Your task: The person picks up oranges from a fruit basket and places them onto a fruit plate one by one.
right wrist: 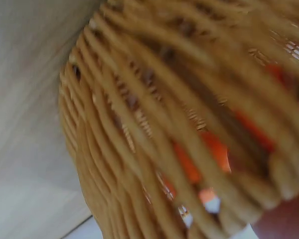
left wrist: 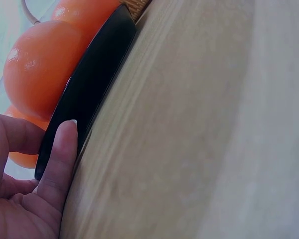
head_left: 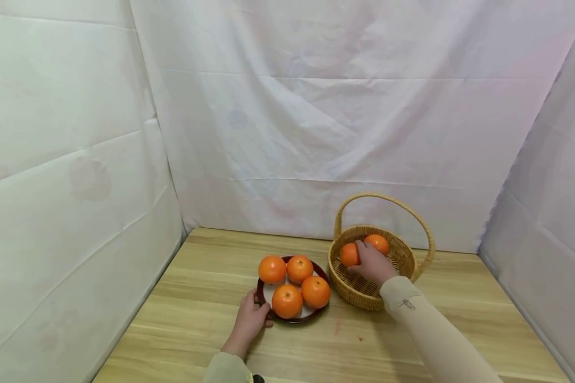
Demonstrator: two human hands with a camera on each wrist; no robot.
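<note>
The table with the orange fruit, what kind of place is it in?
Probably a small staged booth: white cloth hangs on three sides of the wooden table, which holds a basket and a plate.

There are at least six orange fruits (head_left: 287,302), one dark-rimmed plate (head_left: 295,321) and one wicker basket (head_left: 356,298).

Plate (head_left: 294,320): bskt (head_left: 356,298) blocks R, frt free

Left hand (head_left: 250,317) gripping plate (head_left: 294,321) of orange fruits (head_left: 287,301), right hand (head_left: 375,264) holding fruit (head_left: 349,256) in basket (head_left: 355,296)
</note>
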